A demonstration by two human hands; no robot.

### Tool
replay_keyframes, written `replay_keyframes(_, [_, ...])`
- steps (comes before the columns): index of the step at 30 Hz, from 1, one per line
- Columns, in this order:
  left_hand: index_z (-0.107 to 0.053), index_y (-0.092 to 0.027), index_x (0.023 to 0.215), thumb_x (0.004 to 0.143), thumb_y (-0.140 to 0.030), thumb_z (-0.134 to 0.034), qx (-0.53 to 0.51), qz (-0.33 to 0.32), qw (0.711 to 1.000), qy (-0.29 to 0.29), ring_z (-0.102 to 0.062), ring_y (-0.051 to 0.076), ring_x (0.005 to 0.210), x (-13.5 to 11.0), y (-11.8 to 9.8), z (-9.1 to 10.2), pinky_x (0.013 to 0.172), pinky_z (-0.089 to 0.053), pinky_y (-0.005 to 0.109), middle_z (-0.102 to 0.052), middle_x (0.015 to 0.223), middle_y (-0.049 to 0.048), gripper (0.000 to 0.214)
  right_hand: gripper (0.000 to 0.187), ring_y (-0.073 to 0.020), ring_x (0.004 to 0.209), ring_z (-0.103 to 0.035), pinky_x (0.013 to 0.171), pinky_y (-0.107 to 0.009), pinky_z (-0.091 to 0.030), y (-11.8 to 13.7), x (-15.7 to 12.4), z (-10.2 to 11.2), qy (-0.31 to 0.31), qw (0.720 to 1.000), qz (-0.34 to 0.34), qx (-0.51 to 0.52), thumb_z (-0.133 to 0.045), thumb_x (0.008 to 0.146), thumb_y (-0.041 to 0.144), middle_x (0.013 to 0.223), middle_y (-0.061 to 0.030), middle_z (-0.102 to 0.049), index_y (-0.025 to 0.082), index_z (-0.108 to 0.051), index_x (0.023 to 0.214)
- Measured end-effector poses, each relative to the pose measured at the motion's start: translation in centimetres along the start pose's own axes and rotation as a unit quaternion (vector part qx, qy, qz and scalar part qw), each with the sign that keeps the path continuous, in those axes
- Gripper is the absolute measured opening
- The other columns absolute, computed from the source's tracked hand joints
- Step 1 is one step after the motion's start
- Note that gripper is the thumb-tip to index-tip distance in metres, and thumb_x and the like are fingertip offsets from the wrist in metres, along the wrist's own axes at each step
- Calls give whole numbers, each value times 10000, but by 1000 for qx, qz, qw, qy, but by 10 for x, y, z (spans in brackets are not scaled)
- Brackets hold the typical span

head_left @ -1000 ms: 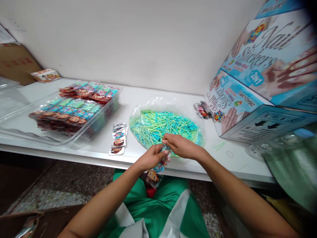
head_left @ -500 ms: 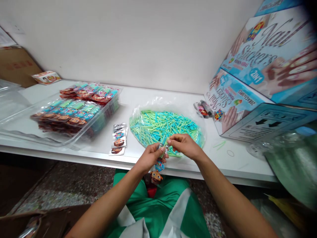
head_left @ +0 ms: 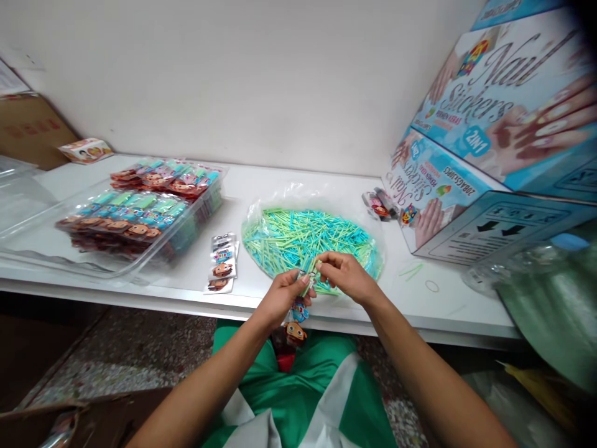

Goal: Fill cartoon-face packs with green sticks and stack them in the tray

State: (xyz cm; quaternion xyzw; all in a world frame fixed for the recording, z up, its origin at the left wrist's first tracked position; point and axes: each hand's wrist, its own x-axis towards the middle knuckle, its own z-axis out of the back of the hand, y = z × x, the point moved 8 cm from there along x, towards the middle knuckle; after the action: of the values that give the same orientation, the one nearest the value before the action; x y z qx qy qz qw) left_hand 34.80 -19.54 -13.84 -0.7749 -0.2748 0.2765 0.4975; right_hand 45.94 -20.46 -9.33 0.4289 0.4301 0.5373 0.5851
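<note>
My left hand (head_left: 290, 295) is closed on a small clear packet (head_left: 295, 330) printed with a brown cartoon face, which hangs below the fingers over the table's front edge. Just to its right, my right hand (head_left: 342, 275) pinches thin green sticks (head_left: 313, 270) at the packet's upper end. How far the sticks reach into the packet is hidden by the fingers. Right behind both hands lies a clear plastic bag (head_left: 298, 194) spread open, with a heap of green and blue sticks (head_left: 308, 233) in it.
Flat printed packets (head_left: 221, 264) lie left of the bag. A clear tray (head_left: 205, 198) further left holds stacks of filled packets (head_left: 135, 214). Dark packets (head_left: 380, 204) lie beside the stacked Nail Stickers boxes (head_left: 448, 186) at right. Loose green sticks (head_left: 411, 272) and a ring (head_left: 432, 286) lie nearby.
The right fingers have shifted very slightly over the packet's top with the green sticks. The left hand keeps its hold, and the whole view has moved a little.
</note>
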Motion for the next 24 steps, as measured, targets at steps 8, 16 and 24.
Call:
replay_keyframes(8, [-546, -135, 806, 743, -451, -615, -19, 31, 999, 16, -535, 88, 508, -2, 2, -4, 498, -403, 201, -624, 675, 25, 329, 133, -90, 552, -484, 500, -215, -379, 0, 3, 0, -10, 1000, 24, -9, -518, 769, 281, 639, 26, -543, 166, -583, 786])
replay_keyframes(16, [-547, -128, 801, 748, -449, -609, -26, 37, 999, 17, -532, 85, 493, -2, 4, -4, 481, -399, 198, -625, 677, 36, 331, 206, -107, 634, -507, 566, -235, -405, 4, -1, -4, -4, 1000, 26, 4, -557, 768, 344, 718, 9, -565, 167, -597, 864])
replay_keyframes(24, [-566, -127, 816, 754, -432, -610, -37, 41, 998, 43, -542, 87, 507, -4, 3, -9, 498, -403, 196, -632, 681, 39, 315, 200, -92, 594, -463, 540, -223, -371, 4, 2, -4, 19, 999, 39, 4, -601, 749, 358, 667, 26, -531, 164, -580, 788])
